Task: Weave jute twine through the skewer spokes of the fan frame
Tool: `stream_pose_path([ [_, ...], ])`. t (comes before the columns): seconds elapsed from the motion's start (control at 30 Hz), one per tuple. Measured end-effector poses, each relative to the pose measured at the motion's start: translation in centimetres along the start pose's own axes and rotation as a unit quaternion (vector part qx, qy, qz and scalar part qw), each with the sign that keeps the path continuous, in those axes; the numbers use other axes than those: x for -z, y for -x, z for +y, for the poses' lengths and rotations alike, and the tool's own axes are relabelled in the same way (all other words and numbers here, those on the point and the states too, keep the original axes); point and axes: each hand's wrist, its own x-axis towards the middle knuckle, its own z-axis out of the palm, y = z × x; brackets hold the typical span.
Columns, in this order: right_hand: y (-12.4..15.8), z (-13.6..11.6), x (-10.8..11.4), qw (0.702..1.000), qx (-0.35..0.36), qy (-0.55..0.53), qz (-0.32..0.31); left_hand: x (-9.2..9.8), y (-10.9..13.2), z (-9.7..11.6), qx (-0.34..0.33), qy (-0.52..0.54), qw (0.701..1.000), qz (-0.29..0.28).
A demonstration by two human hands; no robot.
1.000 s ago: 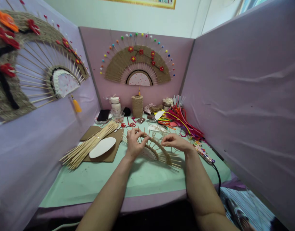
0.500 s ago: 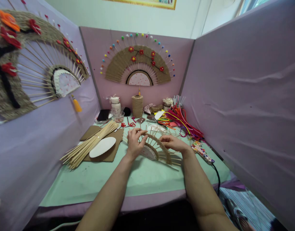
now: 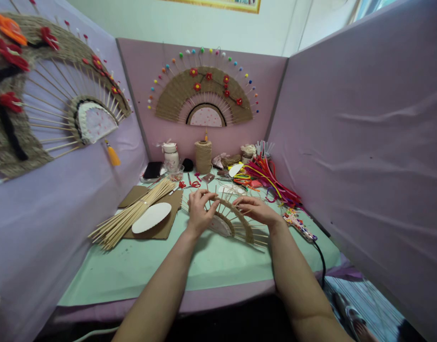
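Observation:
A small half-round fan of thin sticks, with a woven twine band (image 3: pixel 246 225) and a pale half-disc (image 3: pixel 221 226) at its base, is held tilted above the table. My left hand (image 3: pixel 201 209) grips its upper left part, thumb in front and fingers over the band. At the band's upper right edge is my right hand (image 3: pixel 256 210), with bent fingers reaching among the stick ends. Whatever lies between those fingertips is too small to make out. Loose twine strands (image 3: pixel 254 194) lie just behind the fan.
On the left, a bundle of sticks (image 3: pixel 133 216) and a white oval card (image 3: pixel 152 217) rest on cardboard (image 3: pixel 164 231). A twine spool (image 3: pixel 203 157), white bottle (image 3: pixel 171 156) and scissors (image 3: pixel 195 184) stand or lie behind. To the right are pipe cleaners (image 3: pixel 275 183) and a corded glue gun (image 3: pixel 300 228).
My right hand has shifted slightly up and left along the band, its fingers more stretched out. My left hand and the fan have hardly moved.

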Motion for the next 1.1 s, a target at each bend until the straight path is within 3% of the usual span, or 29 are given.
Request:
stream_pose_path([
  [0.2,-0.4,1.3,1.2,0.997,-0.064,0.053,0.003,0.1,0.0,0.2,-0.007,0.007,1.000,0.008],
  [0.3,-0.9,1.7,1.7,0.993,-0.068,0.050,0.080,0.1,0.0,0.1,-0.007,0.009,1.000,0.009],
  [0.4,-1.1,1.4,1.4,0.988,-0.010,0.000,0.154,0.1,0.0,0.1,-0.008,0.012,1.000,0.008],
  [0.5,-0.6,0.7,0.7,0.996,0.029,-0.055,0.068,0.1,0.0,0.2,-0.002,0.010,1.000,0.003],
  [0.63,0.2,0.4,0.3,0.997,0.002,-0.072,-0.037,0.2,0.0,0.4,0.006,0.008,1.000,-0.002],
  [0.87,0.2,0.8,0.9,0.995,-0.055,-0.053,-0.059,-0.1,-0.1,0.0,-0.003,0.015,1.000,0.007],
  [1.0,0.0,0.9,0.8,0.998,0.004,-0.052,-0.041,-0.3,-0.2,-0.3,-0.008,0.017,1.000,0.008],
  [1.1,0.1,1.0,0.9,0.996,0.036,-0.060,-0.063,-0.3,-0.2,-0.3,-0.007,0.018,1.000,0.006],
])
